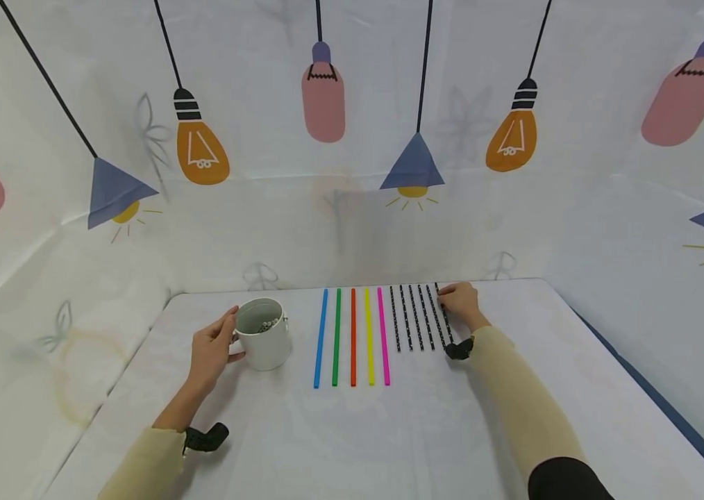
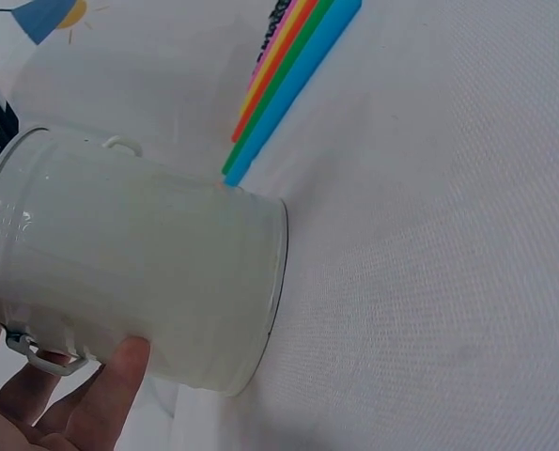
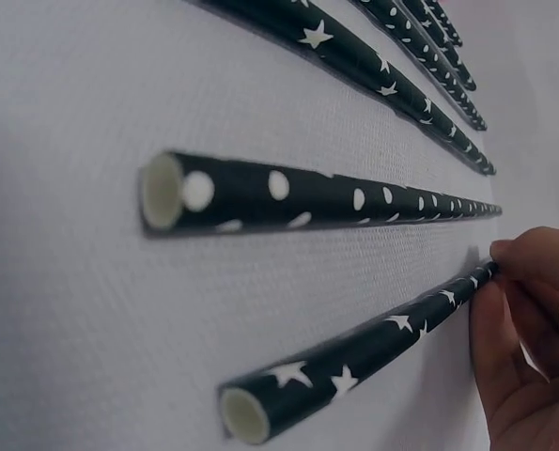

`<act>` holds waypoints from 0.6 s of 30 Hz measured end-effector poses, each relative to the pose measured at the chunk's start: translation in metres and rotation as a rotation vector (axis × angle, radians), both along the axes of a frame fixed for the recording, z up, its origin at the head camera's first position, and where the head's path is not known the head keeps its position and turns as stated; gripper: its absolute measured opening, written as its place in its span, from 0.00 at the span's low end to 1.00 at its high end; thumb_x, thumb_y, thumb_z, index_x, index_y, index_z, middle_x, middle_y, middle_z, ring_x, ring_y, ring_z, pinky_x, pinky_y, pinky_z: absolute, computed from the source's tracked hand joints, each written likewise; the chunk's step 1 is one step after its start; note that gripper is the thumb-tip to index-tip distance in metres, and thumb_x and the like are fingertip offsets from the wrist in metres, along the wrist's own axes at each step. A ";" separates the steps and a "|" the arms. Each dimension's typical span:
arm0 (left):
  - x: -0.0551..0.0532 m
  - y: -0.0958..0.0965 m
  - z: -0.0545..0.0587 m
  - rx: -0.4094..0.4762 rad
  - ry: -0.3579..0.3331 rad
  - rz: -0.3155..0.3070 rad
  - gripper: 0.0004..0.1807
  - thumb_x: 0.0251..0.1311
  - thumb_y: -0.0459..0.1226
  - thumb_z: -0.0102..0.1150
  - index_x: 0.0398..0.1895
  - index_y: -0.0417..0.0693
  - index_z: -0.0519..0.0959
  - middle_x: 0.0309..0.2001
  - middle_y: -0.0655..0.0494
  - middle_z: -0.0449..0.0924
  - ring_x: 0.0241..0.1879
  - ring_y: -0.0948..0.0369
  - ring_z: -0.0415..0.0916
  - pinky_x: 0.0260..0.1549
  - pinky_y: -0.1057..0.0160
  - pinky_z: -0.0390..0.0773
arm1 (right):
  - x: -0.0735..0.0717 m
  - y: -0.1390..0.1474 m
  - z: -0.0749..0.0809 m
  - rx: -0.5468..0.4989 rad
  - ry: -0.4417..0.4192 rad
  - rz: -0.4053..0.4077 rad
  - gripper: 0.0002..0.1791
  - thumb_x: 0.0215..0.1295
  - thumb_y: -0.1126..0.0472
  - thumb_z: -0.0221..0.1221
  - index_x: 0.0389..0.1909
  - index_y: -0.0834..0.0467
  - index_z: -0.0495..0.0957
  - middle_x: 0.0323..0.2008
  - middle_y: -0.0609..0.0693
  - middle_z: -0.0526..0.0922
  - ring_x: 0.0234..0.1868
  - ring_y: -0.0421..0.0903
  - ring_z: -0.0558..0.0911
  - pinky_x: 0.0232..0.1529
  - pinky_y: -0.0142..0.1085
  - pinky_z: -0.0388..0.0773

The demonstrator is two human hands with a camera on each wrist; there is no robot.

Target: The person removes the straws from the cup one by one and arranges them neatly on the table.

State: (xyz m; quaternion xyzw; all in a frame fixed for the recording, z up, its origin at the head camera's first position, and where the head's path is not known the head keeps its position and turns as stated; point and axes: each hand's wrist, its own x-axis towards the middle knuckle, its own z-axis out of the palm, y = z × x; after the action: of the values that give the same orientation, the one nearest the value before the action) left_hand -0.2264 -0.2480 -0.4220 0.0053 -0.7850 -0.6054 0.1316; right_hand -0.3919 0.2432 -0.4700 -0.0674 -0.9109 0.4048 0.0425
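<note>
My left hand (image 1: pixel 210 351) holds a small white metal pail (image 1: pixel 269 347) by its left side. One finger reaches the rim, and another digit lies on the wall below the small wire handle (image 2: pixel 58 365) in the left wrist view. Black-and-white patterned straws (image 1: pixel 267 325) show inside the pail. At the table's far side, my right hand (image 1: pixel 461 302) pinches the far end of a black straw with white stars (image 3: pixel 331 381), the rightmost of a row. Beside it lies a black straw with white dots (image 3: pixel 331 199).
Between the hands lie a blue straw (image 1: pixel 321 338), a green straw (image 1: pixel 336 337), an orange straw (image 1: pixel 353 347), a yellow straw (image 1: pixel 369 337) and a pink straw (image 1: pixel 383 337), side by side. Several black straws (image 1: pixel 414 316) continue the row. Behind the table hangs a lamp-printed white cloth (image 1: pixel 364 236).
</note>
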 end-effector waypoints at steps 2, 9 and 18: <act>0.000 0.000 0.000 0.001 -0.005 0.004 0.26 0.75 0.46 0.45 0.69 0.40 0.67 0.69 0.49 0.63 0.47 0.54 0.72 0.34 0.54 0.83 | 0.000 0.000 0.000 -0.006 0.002 0.001 0.16 0.63 0.64 0.60 0.49 0.68 0.81 0.44 0.64 0.83 0.39 0.52 0.82 0.39 0.40 0.80; -0.001 -0.001 0.000 0.012 0.000 0.003 0.26 0.75 0.45 0.45 0.69 0.40 0.67 0.69 0.48 0.63 0.47 0.56 0.74 0.33 0.54 0.83 | 0.001 -0.001 0.002 0.017 0.001 -0.001 0.16 0.64 0.64 0.60 0.49 0.68 0.81 0.47 0.65 0.82 0.45 0.57 0.81 0.46 0.45 0.79; -0.001 -0.001 -0.001 0.039 0.010 -0.013 0.26 0.75 0.44 0.45 0.68 0.38 0.67 0.69 0.48 0.62 0.53 0.43 0.71 0.33 0.53 0.83 | 0.003 -0.003 0.001 0.038 0.003 -0.004 0.16 0.65 0.63 0.60 0.48 0.69 0.81 0.47 0.65 0.82 0.46 0.58 0.81 0.47 0.47 0.78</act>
State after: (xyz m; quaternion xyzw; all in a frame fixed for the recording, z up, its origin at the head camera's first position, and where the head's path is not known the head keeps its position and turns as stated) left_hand -0.2271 -0.2487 -0.4233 -0.0002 -0.7724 -0.6213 0.1317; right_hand -0.3891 0.2407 -0.4687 -0.0679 -0.9183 0.3873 0.0458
